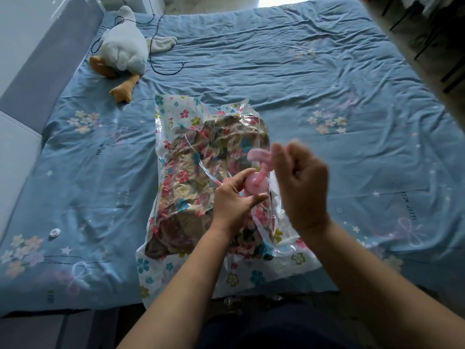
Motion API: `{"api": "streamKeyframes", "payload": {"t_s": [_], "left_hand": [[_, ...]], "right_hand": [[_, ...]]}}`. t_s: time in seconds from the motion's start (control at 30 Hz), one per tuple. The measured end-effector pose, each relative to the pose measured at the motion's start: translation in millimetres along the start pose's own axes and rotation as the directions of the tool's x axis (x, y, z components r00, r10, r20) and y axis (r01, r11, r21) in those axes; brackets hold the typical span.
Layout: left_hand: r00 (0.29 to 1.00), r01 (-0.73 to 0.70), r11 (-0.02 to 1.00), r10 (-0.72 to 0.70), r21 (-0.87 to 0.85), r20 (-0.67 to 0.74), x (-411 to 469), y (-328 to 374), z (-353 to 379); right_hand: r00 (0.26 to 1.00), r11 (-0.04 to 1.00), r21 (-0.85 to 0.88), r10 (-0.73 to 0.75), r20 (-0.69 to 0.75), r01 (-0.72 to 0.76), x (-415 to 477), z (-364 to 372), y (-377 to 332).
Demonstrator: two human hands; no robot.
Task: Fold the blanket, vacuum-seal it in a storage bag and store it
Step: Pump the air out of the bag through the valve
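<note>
Two hands over storage bag on bed, blanket inside. Fingers of left hand pinch pink valve; right hand blurred, fingers half-curled beside open cap, grip cannot be told.

The bed in front of me wears a rumpled blue sheet printed with pale flowers, stars and the words SLEEP WELL. At its near edge, about the middle, lies the clear flower-printed storage bag with the crumpled blanket inside, and well to its left a small white round cap. Far left, a white plush goose sprawls, with a thin black cord looping beside it.
</note>
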State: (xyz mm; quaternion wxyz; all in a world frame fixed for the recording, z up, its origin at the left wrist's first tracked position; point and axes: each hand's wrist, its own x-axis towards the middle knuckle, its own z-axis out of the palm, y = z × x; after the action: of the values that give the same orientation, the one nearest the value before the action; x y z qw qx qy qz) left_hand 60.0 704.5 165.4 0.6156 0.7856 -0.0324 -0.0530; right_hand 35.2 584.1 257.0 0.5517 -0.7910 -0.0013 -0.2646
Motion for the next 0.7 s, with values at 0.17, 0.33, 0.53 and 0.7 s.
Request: {"api": "streamKeyframes", "payload": {"t_s": [0.17, 0.33, 0.53, 0.7], "left_hand": [[1.0, -0.015, 1.0, 0.015, 0.027, 0.0, -4, 0, 2], [1.0, 0.007, 1.0, -0.007, 0.021, -0.006, -1, -5, -1], [1.0, -0.025, 0.999, 0.026, 0.026, -0.007, -7, -1, 3], [1.0, 0.012, 1.0, -0.012, 0.002, -0.013, 0, -5, -2]], "right_hand": [[0.96, 0.949, -0.241, 0.243, 0.136, -0.205, -10, 4, 33], [0.989, 0.992, 0.099, -0.061, -0.134, 0.075, 19, -7, -24], [0.921, 0.894, -0.378, 0.333, 0.201, -0.24, -11, 9, 46], [0.996, 1.0, -0.011, -0.029, -0.082, 0.029, 22, -8, -24]]}}
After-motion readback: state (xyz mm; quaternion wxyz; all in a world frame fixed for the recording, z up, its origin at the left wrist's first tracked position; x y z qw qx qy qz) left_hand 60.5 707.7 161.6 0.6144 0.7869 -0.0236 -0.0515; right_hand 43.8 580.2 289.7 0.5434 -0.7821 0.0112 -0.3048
